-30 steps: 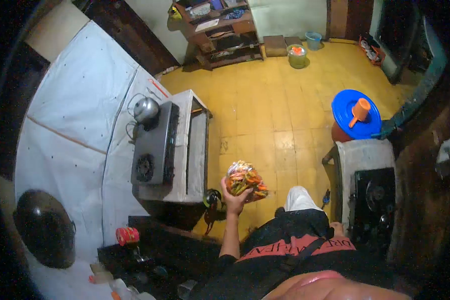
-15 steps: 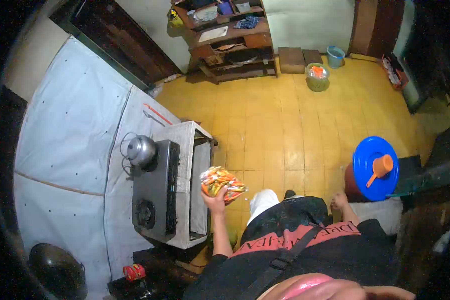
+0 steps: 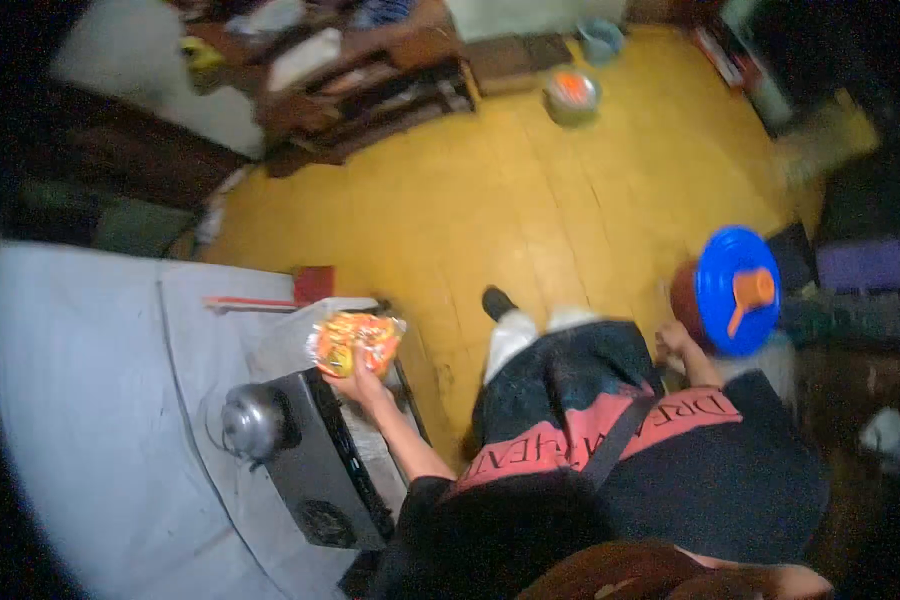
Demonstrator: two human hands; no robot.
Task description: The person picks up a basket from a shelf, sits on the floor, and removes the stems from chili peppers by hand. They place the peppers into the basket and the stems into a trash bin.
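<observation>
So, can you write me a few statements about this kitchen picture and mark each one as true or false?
1. The left hand holds a clear plastic bag filled with orange and green pieces. True.
2. The round silver metal kettle lies on the yellow floor. False: it stands on the dark gas stove.
3. An orange plastic scoop lies on the round blue plastic lid. True.
4. The right hand grips the scoop. False: it hangs beside the lid, apart from the scoop.
</observation>
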